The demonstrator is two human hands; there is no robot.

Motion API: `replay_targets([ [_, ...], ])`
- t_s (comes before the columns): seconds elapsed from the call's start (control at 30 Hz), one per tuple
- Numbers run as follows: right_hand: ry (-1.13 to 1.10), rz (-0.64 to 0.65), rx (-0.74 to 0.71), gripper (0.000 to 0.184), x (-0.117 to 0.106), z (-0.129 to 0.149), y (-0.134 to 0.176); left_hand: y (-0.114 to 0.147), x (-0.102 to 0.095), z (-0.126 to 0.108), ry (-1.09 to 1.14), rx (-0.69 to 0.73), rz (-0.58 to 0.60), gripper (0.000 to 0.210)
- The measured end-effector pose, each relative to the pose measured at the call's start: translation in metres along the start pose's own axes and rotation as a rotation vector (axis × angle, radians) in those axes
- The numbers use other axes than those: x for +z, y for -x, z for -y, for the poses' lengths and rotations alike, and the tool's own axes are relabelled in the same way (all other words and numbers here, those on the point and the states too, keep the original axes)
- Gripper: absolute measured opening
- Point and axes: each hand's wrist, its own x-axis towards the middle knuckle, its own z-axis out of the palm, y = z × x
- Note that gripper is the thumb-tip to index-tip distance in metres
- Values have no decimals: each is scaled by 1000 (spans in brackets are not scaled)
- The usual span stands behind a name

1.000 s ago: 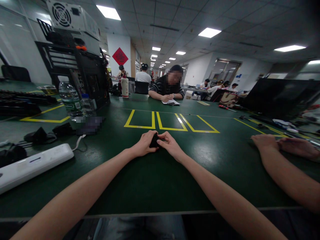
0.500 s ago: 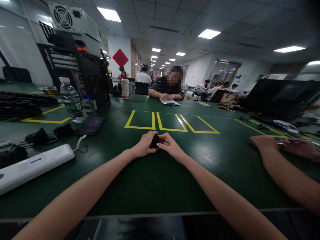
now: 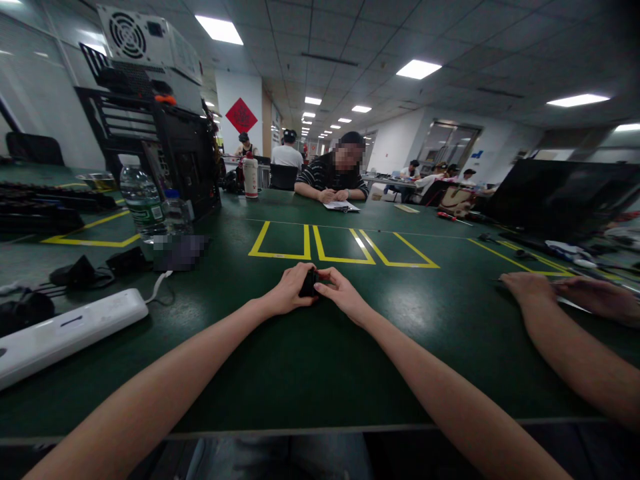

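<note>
Just short of the yellow tape outlines, a small black object (image 3: 309,283) is held low over or on the green table (image 3: 310,373); its kind cannot be made out. My left hand (image 3: 290,288) is closed round its left side, fingers over the top and thumb at the near edge. From the other side my right hand (image 3: 339,291) pinches it with thumb and fingertips. Much of the object is hidden by my fingers.
On the left are a white power strip (image 3: 75,333), black adapters (image 3: 83,272), water bottles (image 3: 140,200) and a computer case (image 3: 185,160). A co-worker's hands (image 3: 530,288) work at right near a dark monitor (image 3: 565,197). Another person (image 3: 333,173) sits opposite with a clipboard (image 3: 343,205).
My hands and the black object have barely moved. The co-worker's far hand at right has shifted slightly, and the person opposite has moved a little.
</note>
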Motion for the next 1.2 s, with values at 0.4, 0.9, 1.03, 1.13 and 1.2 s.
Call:
replay_targets([
  [0.4,-23,-12,-45,24,1,-3,-1,-2,4,3,-25,6,-27,60],
  [0.9,-67,34,-37,26,-2,-4,-1,-1,-1,-2,-6,-5,-7,58],
  [1.03,-9,-7,-58,24,1,-3,-1,-1,-1,-2,-1,-8,-5,58],
  [1.13,7,-20,-23,30,1,-3,-1,-1,0,-1,8,-7,-7,59],
  [1.2,7,-21,-2,33,0,-4,-2,-1,2,1,5,-11,-16,59],
])
